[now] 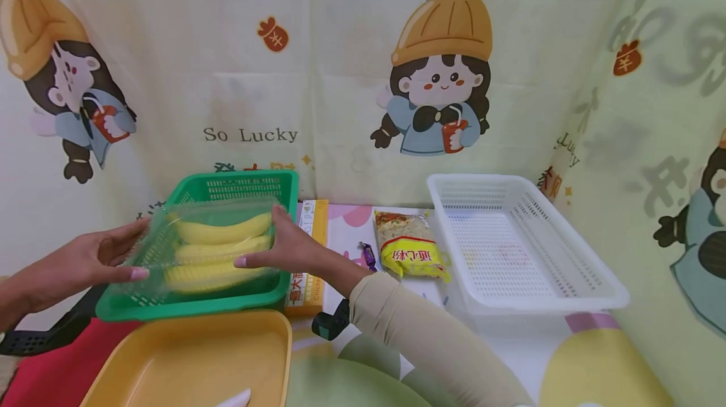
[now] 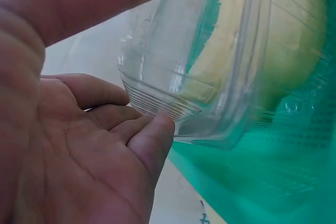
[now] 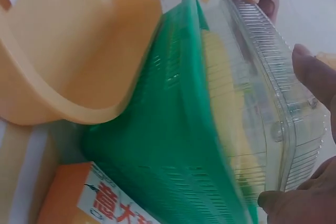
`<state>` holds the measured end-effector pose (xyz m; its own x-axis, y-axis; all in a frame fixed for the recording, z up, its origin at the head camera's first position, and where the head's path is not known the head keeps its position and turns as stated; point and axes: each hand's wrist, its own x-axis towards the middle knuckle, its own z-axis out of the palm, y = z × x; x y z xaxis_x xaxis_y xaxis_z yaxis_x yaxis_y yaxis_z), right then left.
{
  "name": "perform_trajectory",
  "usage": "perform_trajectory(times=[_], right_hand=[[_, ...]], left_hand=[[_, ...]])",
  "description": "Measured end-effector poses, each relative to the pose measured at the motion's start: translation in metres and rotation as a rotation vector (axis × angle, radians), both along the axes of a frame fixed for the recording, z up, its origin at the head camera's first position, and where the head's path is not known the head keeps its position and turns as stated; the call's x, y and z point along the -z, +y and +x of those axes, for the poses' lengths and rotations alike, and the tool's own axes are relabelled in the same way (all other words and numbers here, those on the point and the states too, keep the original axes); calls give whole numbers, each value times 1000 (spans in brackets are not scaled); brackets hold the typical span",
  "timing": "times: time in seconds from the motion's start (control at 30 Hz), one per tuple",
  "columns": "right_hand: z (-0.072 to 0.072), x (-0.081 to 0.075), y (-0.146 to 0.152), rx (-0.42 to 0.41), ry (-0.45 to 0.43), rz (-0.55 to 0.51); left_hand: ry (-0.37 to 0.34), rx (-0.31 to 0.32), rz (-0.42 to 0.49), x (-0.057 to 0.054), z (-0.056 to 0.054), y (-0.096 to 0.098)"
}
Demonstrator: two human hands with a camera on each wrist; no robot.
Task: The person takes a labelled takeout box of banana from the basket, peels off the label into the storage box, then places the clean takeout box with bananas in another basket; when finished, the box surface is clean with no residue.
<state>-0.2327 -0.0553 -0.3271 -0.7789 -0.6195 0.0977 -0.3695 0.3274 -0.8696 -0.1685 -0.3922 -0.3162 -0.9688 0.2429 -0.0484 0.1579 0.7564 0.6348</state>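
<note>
A clear plastic box (image 1: 218,205) with a ribbed rim is at the mouth of the green basket (image 1: 193,314), and yellow bananas (image 1: 224,249) show through its walls. My left hand (image 1: 85,262) holds the box's left end, thumb on the near side and fingers behind. At the opposite end, my right hand (image 1: 295,246) grips the box between thumb and fingers. In the left wrist view, the left hand's fingers (image 2: 152,140) touch the ribbed corner. Both hands (image 3: 310,198) appear on the box in the right wrist view.
An orange bin (image 1: 198,350) with a white item inside stands in front. An orange carton (image 1: 314,256) is right of the basket. Further right are a purple-wrapped candy (image 1: 368,256), a yellow-labelled pasta bag (image 1: 409,244) and a white basket (image 1: 471,293). A printed curtain hangs behind.
</note>
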Motion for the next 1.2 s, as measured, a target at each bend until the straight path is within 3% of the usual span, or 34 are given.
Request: perform_trajectory(times=[0.2,0.37,0.6,0.8,1.0,1.1,1.2], right_hand=[[-1,9,-4,22,-30,27],[0,12,-7,4,11,70],[1,14,-4,-89,108,212],[0,17,-2,-67,198,327],[-1,21,3,-101,263,457],[-2,23,6,-128,258,433],[-4,25,12,-157,214,344]], left_hand=[[-29,-12,6,8,-4,0],[-56,-25,18,15,-1,-1],[-89,-15,6,25,-1,-5],[-113,6,59,30,-3,-6],[-74,-33,-7,29,-2,-4],[-51,-42,-20,26,-4,-1],[-7,-66,-43,23,-3,5]])
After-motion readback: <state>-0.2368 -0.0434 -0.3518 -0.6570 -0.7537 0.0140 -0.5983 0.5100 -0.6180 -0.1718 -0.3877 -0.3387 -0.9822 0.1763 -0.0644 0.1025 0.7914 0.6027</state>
